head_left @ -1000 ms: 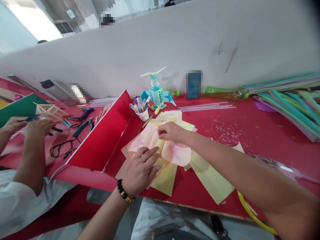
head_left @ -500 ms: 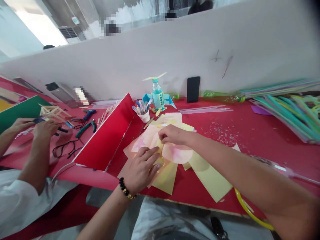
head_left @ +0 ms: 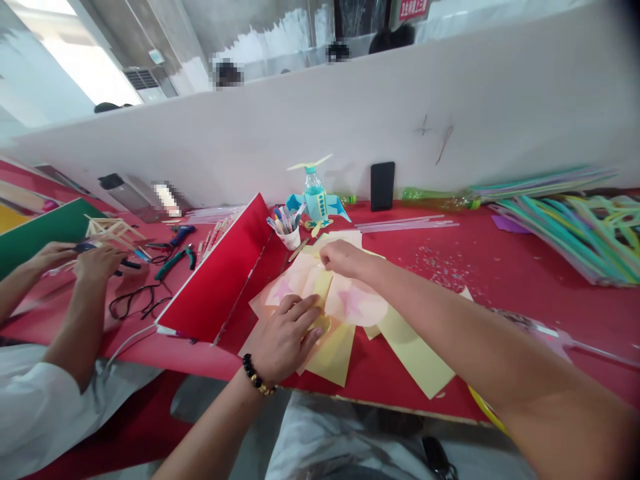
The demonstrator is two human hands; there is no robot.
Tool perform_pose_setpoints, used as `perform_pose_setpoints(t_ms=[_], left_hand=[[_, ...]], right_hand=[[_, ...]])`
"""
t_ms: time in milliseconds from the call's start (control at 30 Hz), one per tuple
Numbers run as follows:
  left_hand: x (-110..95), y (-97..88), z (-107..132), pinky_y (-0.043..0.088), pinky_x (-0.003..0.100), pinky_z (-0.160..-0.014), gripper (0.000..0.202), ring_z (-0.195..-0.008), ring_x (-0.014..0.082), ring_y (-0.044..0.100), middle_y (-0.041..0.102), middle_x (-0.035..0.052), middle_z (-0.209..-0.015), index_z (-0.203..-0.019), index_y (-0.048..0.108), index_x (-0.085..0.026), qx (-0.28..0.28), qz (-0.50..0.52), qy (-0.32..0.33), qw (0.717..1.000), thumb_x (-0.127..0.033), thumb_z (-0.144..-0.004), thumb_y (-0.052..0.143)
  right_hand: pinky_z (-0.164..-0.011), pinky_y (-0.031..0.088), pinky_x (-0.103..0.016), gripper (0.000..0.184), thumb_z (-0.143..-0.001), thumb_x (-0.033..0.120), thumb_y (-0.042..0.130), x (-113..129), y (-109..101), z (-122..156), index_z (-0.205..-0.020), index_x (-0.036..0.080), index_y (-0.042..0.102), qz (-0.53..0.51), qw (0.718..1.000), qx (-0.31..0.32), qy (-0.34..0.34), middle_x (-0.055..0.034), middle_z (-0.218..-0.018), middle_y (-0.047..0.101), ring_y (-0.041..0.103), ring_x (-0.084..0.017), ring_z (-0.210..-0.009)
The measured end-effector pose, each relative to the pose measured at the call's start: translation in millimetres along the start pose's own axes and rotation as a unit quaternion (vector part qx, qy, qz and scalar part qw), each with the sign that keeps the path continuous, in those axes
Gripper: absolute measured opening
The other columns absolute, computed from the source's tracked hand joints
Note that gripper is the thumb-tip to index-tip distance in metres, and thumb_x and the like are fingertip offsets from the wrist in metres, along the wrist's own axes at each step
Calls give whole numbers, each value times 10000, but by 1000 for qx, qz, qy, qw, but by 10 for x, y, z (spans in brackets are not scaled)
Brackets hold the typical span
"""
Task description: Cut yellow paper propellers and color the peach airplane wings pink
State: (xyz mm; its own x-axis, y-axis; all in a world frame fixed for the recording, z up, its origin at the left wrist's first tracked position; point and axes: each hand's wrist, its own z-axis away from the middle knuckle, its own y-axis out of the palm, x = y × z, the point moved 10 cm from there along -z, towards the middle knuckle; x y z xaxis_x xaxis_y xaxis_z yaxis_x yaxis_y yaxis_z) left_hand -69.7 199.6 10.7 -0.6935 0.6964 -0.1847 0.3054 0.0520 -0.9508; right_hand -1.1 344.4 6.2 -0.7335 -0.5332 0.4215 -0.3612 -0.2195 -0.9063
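Observation:
On the red table in front of me lie pale peach paper pieces with pink stars (head_left: pixel 351 301). A yellow paper strip (head_left: pixel 323 285) runs between them. My left hand (head_left: pixel 287 333), a dark beaded bracelet on its wrist, rests with fingers spread on the lower part of the strip and the paper. My right hand (head_left: pixel 343 259) is closed at the strip's far end, its fingertips curled under; what they pinch is hidden. Yellow sheets (head_left: pixel 417 350) stick out beneath the peach pieces.
A cup of pens (head_left: pixel 289 235) and a bottle airplane model (head_left: pixel 316 197) stand behind the papers. A folded red board (head_left: pixel 215 273) is at left; beyond it a co-worker's hands (head_left: pixel 95 260) hold a dark tool. Colourful balloon strips (head_left: pixel 570 230) lie at right.
My right hand has slid away from me along the yellow strip, uncovering more of it. My left hand stays on the paper. The view has shifted slightly.

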Motion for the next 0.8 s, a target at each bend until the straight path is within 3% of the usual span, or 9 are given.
perform_pose_setpoints(t_ms=[167,367,433,567,733,800], left_hand=[[-9,2,-1,432,428,-963,257,-1092,251,487,567,59,-1334,-1137,616,-195,1,2,3,1000,-294,-948,473],[-2,-15,5,441,428,-951,265,-1088,246,511,579,68,-1322,-1139,624,-201,-10,7,3,1000,-288,-954,455],[1,-15,11,439,433,-955,273,-1092,245,513,571,65,-1334,-1152,620,-206,-8,6,2,1000,-290,-957,449],[-9,-15,15,435,440,-966,271,-1104,251,506,574,57,-1333,-1146,623,-208,-4,1,1,1000,-304,-954,459],[9,-11,12,439,448,-959,265,-1103,255,507,576,67,-1327,-1142,618,-210,-10,-10,-5,1000,-306,-953,460],[14,-7,11,444,446,-954,268,-1103,254,504,567,66,-1335,-1148,613,-214,-6,-15,-5,1000,-314,-953,460]], right_hand=[[-709,432,-240,5,-781,158,685,53,19,-6,-779,159,689,5,1000,0,2,-26,-832,707,632,-162,-842],[-840,536,-428,322,-925,346,569,-224,29,2,-1189,162,575,27,997,-15,74,-86,-1188,606,622,-210,-998],[-841,536,-421,296,-920,329,579,-259,5,50,-1159,156,593,22,997,-15,72,-80,-1162,621,626,-207,-992],[-791,541,-327,129,-879,261,637,-90,105,174,-916,142,672,-8,999,36,16,-19,-919,685,650,-155,-858],[-823,544,-413,321,-920,336,579,-73,138,186,-1188,160,578,4,999,37,30,-85,-1184,610,628,-206,-985],[-840,536,-426,324,-922,343,574,-75,86,183,-1191,162,576,10,999,20,38,-86,-1194,605,622,-212,-1002]])
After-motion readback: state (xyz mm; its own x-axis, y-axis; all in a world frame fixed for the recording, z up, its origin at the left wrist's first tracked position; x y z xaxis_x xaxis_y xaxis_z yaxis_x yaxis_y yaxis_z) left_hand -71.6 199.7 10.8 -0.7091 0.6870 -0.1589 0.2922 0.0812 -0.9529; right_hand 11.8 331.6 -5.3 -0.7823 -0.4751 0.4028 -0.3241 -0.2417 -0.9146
